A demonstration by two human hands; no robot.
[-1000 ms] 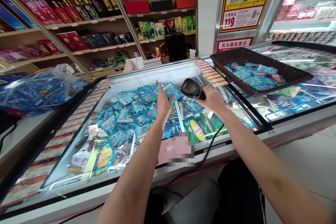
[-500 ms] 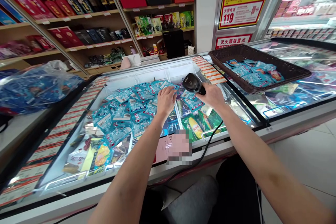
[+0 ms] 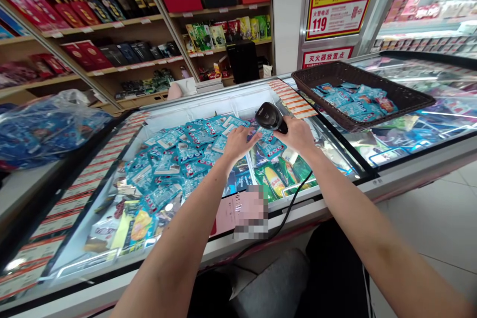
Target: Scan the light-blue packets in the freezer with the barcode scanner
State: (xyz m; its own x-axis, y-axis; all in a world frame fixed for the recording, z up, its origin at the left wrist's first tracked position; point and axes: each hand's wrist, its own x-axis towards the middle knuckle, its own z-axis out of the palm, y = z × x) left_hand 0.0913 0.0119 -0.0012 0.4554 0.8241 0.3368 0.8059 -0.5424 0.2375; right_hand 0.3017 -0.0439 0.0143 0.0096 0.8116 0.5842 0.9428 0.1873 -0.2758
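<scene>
Blue snack packets (image 3: 179, 149) lie in a loose heap on the glass top of a chest freezer (image 3: 70, 251). Over the heap's right edge is my left hand (image 3: 239, 143), its fingers spread and thumb held apart, with nothing visible in it. My right hand (image 3: 298, 134) is wrapped round the handle of a black barcode scanner (image 3: 269, 116). The scanner's head points left, toward my left hand, and its cable (image 3: 294, 203) runs down over the freezer's front edge. A few more blue packets (image 3: 271, 145) lie below the scanner.
A brown woven basket (image 3: 406, 102) with blue packets stands on the freezer at right. A clear bag of blue packets (image 3: 48, 124) is at far left. A phone (image 3: 227, 213) lies at the front edge. Shelves with bottles and boxes (image 3: 182, 2) line the back.
My left thumb has spread away from the fingers, and the hand has shifted slightly right over the packets. My right hand still holds the scanner. The view has turned slightly.
</scene>
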